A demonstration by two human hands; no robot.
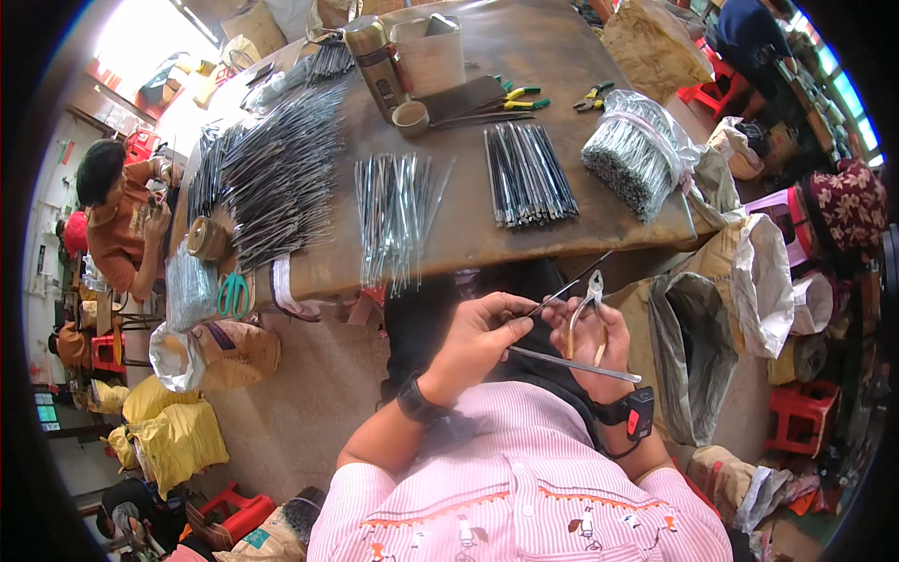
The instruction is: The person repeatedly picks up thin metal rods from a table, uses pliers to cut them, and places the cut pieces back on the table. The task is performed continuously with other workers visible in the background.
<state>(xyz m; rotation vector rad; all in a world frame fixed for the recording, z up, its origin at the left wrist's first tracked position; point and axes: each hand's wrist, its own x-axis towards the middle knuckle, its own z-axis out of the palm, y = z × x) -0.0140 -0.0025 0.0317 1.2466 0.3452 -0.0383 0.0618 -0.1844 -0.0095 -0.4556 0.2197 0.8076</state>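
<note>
Slim metal rod [579, 280] sits pinched in left grip [482, 335], right grip [588, 335] cupping steel pliers [594, 294]

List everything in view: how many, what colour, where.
Table: one, brown, ahead
Strip piles: several, dark and silver, tabletop
Bagged strips: one bundle, silver, table's right
Flask: one, bronze, table's back
Cup: one, beige, beside flask
Table pliers: at least two, yellow and green, tabletop
Scissors: one, teal, table's left
Stools: several, red, around room
Sacks: many, yellow, tan, white, floor
Other people: several, one in orange, around room
Held pliers: one, orange handles, right hand
Held strip: pieces uncertain, dark and silver, left hand
Shirt: one, pink striped, own torso
Left hand: one, bare, on strip
Right hand: one, bare, holding pliers
</note>
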